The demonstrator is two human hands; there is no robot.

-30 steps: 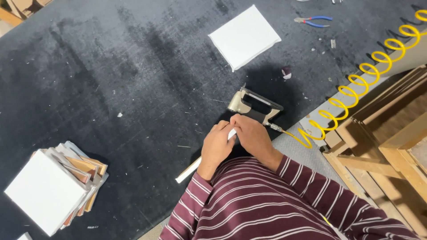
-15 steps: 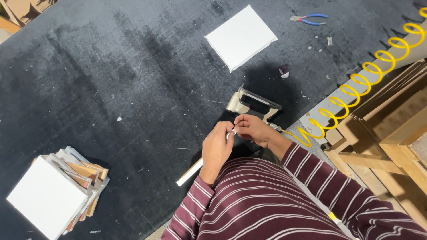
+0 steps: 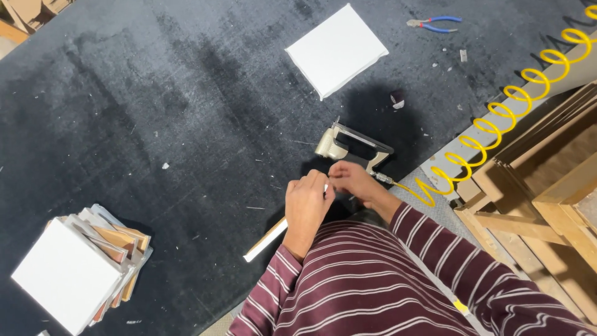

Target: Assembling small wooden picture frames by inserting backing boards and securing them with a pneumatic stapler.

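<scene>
Your left hand (image 3: 306, 210) and right hand (image 3: 353, 182) met close together over the dark desk (image 3: 155, 124), just in front of your striped sleeves. Left fingers were curled shut around a narrow white strip (image 3: 267, 239), whose free end stuck out down-left below the hand; a bit of white also showed betw. the two hands. Right fingers were pinched in at that same spot, but I couldn't tell if they actually gripped the strip. Just beyond your hands lay a pneumatic staple gun (image 3: 351, 146) w/ a yellow coiled air hose (image 3: 497, 124) running off to the right, past wooden frames (image 3: 547, 199). A white stretched canvas (image 3: 336, 50) lay farther up the desk, blue-handled pliers (image 3: 435, 24) near the top right, and a stack of canvases (image 3: 81, 267) sat bottom left, well apart.
</scene>
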